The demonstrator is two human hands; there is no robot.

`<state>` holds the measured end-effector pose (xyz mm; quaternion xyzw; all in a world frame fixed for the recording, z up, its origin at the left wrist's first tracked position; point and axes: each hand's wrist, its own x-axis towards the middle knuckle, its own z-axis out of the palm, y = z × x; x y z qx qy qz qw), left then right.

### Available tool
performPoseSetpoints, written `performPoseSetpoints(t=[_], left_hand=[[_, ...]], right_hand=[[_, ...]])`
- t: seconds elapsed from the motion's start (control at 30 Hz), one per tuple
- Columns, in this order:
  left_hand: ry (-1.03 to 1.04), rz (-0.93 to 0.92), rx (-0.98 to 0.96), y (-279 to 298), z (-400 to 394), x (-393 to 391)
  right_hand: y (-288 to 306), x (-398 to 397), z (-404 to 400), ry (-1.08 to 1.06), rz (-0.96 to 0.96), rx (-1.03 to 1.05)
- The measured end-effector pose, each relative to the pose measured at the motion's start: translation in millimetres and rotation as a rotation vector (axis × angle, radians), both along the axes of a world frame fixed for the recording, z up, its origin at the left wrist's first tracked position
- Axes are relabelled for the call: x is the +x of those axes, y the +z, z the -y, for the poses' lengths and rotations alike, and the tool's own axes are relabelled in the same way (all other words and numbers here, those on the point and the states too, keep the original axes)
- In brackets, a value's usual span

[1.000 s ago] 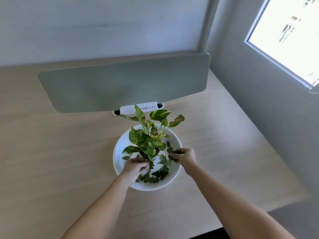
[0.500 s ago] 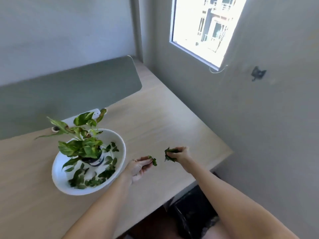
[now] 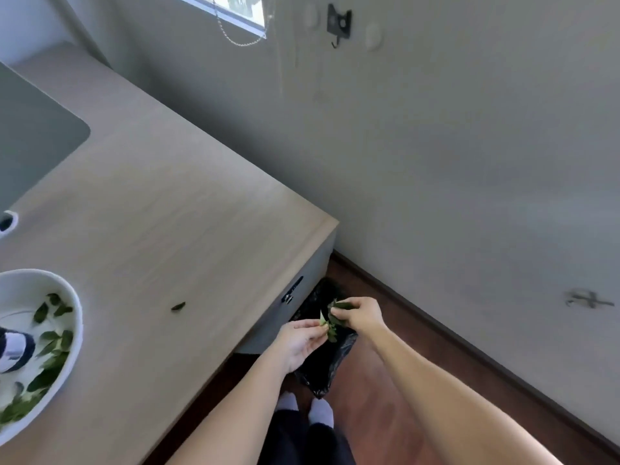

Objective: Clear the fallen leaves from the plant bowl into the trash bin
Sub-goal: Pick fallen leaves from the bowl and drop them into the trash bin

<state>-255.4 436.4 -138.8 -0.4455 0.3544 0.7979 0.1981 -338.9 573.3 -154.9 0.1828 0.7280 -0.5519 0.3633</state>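
With the left hand (image 3: 298,342) and right hand (image 3: 360,315) both pinched shut on small green fallen leaves (image 3: 332,322) directly above the black-bagged trash bin (image 3: 330,360) beside the desk, open all fingers fully so nothing clings.

A pale wood-grain desk (image 3: 161,209) is seen running to its corner at the right, with a grey-green mat (image 3: 30,142) laid flat at its far left. A white plant bowl (image 3: 72,317) is set at the left edge, fallen leaves (image 3: 50,367) scattered inside. One stray leaf (image 3: 178,306) is left lying on the bare top, well apart from the bowl.
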Motion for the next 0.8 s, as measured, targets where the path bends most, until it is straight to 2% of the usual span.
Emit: performPoseSetpoints(t=[0.2, 0.4, 0.6, 0.8], left_hand=[[0.087, 0.253, -0.099, -100.3, -8.1, 1.1], [0.04, 0.355, -0.183, -144.5, -4.2, -5.8], [-0.007, 0.336, -0.215, -130.7, -0.1, -11.2], [-0.093, 0.237, -0.214, -59.5, 5.1, -21.9]], right_hand=[[-94.6, 14.7, -3.5, -0.075, 0.098, 0.143], [-147.7, 17.7, 3.4, -0.125, 0.22, 0.122], [-134.2, 10.8, -0.2, -0.114, 0.215, 0.137], [-67.0, -8.0, 4.3, -0.062, 0.106, 0.12]])
